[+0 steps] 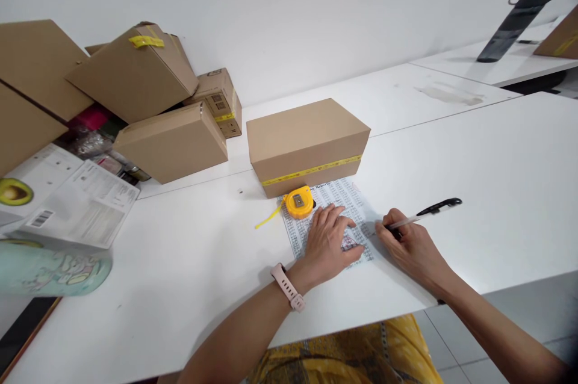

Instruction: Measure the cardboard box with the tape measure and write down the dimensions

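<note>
A printed sheet of paper [345, 203] lies on the white table [474, 191] in front of me. My left hand [329, 239] rests flat on the sheet, fingers stretched out, a pink watch on its wrist. My right hand [409, 239] is closed round a pen [428, 212] with a black cap, its tip at the sheet's right edge. A yellow tape measure [298, 202] sits at the sheet's top left corner, its tape end sticking out to the left. Just behind it stands a closed cardboard box [307, 143] sealed with yellow tape.
Several cardboard boxes [135, 71] are piled at the back left against the wall. White printed cartons [67, 197] and a pale green bottle [49, 269] lie at the left. A black folded stand [519, 17] and another box [562, 38] sit on the far right table.
</note>
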A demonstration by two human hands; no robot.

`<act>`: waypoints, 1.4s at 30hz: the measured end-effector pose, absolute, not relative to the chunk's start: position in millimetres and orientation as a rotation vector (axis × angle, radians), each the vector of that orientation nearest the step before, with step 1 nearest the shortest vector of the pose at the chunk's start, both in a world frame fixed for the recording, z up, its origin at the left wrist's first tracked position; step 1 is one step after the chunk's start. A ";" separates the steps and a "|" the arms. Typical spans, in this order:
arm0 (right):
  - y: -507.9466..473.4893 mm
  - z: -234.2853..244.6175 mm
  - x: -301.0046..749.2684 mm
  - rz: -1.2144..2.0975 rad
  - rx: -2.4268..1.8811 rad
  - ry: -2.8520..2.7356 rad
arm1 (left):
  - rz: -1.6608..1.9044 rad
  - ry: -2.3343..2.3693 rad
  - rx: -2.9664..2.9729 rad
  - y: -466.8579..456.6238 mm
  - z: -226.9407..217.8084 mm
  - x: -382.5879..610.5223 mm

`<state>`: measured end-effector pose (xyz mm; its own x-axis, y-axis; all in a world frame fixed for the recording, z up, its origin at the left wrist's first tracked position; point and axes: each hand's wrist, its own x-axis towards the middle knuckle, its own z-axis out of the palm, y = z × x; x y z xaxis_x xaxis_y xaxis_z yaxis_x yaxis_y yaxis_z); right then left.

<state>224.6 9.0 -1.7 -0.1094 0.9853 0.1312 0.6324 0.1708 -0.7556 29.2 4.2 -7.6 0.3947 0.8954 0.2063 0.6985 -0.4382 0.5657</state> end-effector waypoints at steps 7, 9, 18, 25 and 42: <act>9.0 -5.5 225.7 0.722 -1.520 -1.806 | 0.720 1.375 2.282 4.1 -10.7 28.7; 9.4 -7.5 226.4 0.712 -1.532 -1.784 | 0.736 1.371 2.292 4.3 -12.7 28.8; 21.9 -19.0 244.8 0.076 -1.596 -1.805 | 1.098 1.580 2.207 2.7 -1.4 27.4; 30.4 -33.5 244.5 -0.156 -1.817 -1.926 | 1.140 1.978 1.798 22.8 11.5 -9.7; 23.3 71.4 185.7 1.676 -1.065 -1.313 | 1.180 1.195 1.370 3.7 69.7 -7.2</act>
<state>185.7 23.3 71.4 -0.3792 0.9109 -0.1624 -0.0600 -0.1994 -0.9781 -7.2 3.7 69.7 0.0623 0.9947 0.0819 0.0940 -0.0875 0.9917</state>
